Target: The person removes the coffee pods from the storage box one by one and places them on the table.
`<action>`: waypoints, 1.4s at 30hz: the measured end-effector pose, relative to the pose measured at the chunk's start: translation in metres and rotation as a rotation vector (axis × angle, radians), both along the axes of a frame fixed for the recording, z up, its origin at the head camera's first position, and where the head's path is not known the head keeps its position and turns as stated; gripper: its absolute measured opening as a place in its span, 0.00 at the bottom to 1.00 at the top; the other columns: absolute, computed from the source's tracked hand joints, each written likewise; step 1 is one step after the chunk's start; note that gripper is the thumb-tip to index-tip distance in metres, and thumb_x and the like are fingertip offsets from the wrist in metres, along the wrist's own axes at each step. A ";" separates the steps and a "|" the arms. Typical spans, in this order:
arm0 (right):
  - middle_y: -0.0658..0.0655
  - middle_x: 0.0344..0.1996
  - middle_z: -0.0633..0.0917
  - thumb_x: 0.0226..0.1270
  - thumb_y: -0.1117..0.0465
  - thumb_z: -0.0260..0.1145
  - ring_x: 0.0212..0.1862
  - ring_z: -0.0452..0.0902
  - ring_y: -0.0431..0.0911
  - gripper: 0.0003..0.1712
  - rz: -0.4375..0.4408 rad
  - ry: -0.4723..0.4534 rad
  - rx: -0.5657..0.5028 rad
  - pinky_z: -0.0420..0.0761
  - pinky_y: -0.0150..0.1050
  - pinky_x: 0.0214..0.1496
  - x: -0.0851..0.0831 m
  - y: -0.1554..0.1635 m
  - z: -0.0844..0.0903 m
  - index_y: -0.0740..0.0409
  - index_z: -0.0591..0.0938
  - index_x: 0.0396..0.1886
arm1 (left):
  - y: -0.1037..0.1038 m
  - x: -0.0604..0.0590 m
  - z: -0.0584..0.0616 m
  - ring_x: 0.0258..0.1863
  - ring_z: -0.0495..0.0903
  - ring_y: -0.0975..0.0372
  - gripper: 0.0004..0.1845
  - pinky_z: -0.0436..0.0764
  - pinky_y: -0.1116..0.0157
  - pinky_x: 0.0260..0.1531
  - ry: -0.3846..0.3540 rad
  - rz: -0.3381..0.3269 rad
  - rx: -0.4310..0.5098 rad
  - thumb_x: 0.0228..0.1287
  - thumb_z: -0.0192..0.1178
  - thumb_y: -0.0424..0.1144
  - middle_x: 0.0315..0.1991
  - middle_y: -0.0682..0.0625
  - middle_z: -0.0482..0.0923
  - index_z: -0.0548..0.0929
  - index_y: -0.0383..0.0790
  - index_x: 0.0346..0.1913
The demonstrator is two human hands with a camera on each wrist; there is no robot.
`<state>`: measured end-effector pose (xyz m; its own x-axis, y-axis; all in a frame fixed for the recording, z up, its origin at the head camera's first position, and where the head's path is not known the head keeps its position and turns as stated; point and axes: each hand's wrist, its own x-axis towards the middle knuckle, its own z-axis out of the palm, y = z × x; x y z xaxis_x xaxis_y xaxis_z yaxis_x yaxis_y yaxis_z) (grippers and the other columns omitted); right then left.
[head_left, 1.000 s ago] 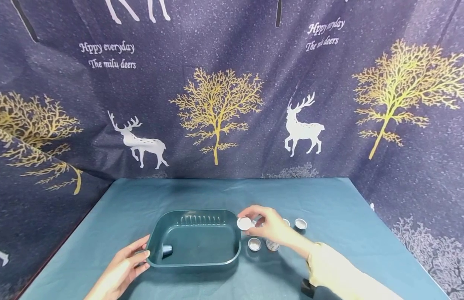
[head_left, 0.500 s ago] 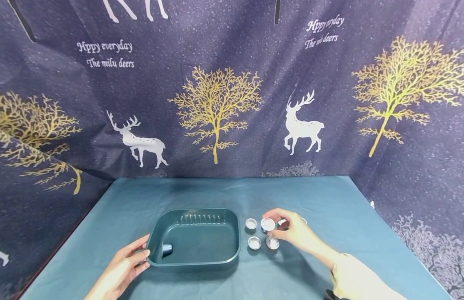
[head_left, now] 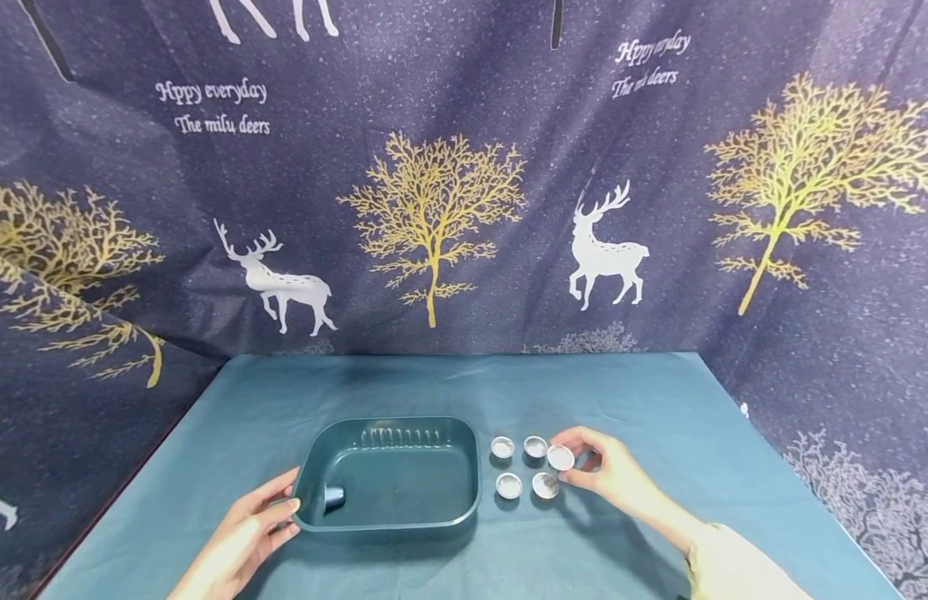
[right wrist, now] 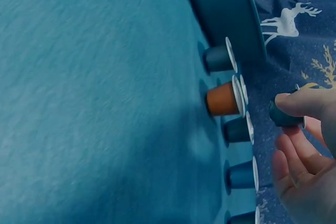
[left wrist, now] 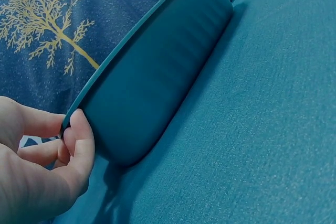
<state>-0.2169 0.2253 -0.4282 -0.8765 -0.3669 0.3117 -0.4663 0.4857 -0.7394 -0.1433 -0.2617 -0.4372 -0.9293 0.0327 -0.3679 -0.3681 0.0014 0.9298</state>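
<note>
My left hand (head_left: pixel 242 529) pinches the rim of a dark green plastic tray (head_left: pixel 389 527) at its left end. In the left wrist view, thumb and fingers (left wrist: pixel 79 135) close on that rim. A bluish coffee capsule (head_left: pixel 334 498) lies on its side inside the tray. My right hand (head_left: pixel 602 467) pinches a coffee capsule (head_left: pixel 561 457), its pale lid toward the head camera. The right wrist view shows this dark green capsule (right wrist: pixel 286 113) between thumb and fingers, above the cloth.
Several coffee capsules stand lid up right of the tray, including an orange one (right wrist: pixel 223 99), a teal one (right wrist: pixel 219 57) and a blue one (right wrist: pixel 242 175). A teal cloth (head_left: pixel 434 575) covers the table. A patterned dark curtain (head_left: pixel 464 100) hangs behind.
My right hand has moved right, away from the tray's edge, with a capsule still between its fingers. Two back-row capsules beside the tray now show. My left hand stays on the rim.
</note>
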 end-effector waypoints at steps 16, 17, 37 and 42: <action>0.53 0.36 0.85 0.49 0.69 0.78 0.38 0.78 0.34 0.22 -0.038 0.031 0.017 0.83 0.32 0.35 0.007 0.021 -0.020 0.55 0.82 0.45 | 0.000 0.001 -0.001 0.45 0.77 0.72 0.39 0.82 0.69 0.46 0.003 0.004 -0.001 0.72 0.55 0.37 0.53 0.56 0.65 0.48 0.36 0.79; 0.53 0.36 0.85 0.48 0.68 0.78 0.38 0.78 0.34 0.22 -0.039 0.033 0.023 0.82 0.31 0.34 0.007 0.022 -0.022 0.55 0.82 0.44 | 0.001 0.001 0.000 0.45 0.77 0.72 0.39 0.82 0.69 0.46 0.002 0.007 -0.001 0.73 0.55 0.36 0.53 0.55 0.65 0.48 0.36 0.79; 0.49 0.34 0.84 0.49 0.64 0.78 0.38 0.77 0.32 0.21 -0.055 -0.010 0.084 0.80 0.30 0.33 0.012 0.029 -0.035 0.53 0.82 0.44 | 0.001 -0.001 -0.001 0.45 0.75 0.73 0.39 0.82 0.69 0.47 0.005 0.012 -0.003 0.73 0.54 0.36 0.57 0.51 0.60 0.47 0.36 0.79; 0.48 0.34 0.84 0.49 0.63 0.79 0.38 0.77 0.32 0.21 -0.060 0.006 0.089 0.80 0.31 0.34 0.013 0.029 -0.037 0.52 0.81 0.44 | 0.001 0.000 -0.001 0.45 0.77 0.72 0.39 0.82 0.69 0.47 -0.008 0.017 0.001 0.72 0.55 0.37 0.56 0.53 0.62 0.48 0.37 0.79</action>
